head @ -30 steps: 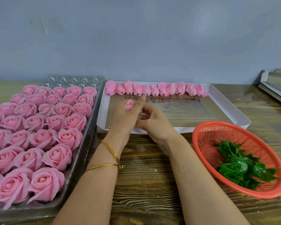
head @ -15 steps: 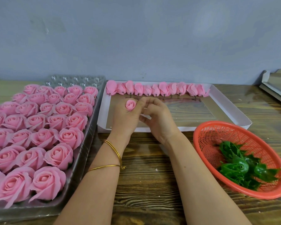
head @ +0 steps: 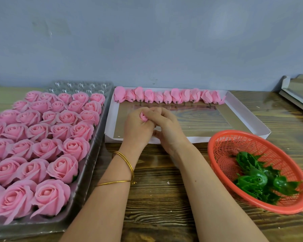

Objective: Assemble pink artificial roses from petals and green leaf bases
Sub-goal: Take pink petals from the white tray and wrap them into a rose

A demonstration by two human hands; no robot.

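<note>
My left hand point(head: 137, 130) grips a small pink rose bud point(head: 143, 116) between thumb and curled fingers, over the near left part of the white box point(head: 248, 117). My right hand point(head: 166, 127) is pressed against it, fingertips curled onto the same bud. A row of pink buds point(head: 168, 96) lies along the box's far edge. Several green leaf bases point(head: 259, 180) lie in the red basket point(head: 222, 142) at the right.
A clear plastic tray point(head: 87, 173) at the left holds several finished pink roses point(head: 42, 147). Another tray edge point(head: 296, 95) shows at the far right. A grey wall stands behind the wooden table point(head: 164, 198).
The fingers of both hands have closed tighter round the bud, which is now mostly covered. The hands stayed over the box's near left part.
</note>
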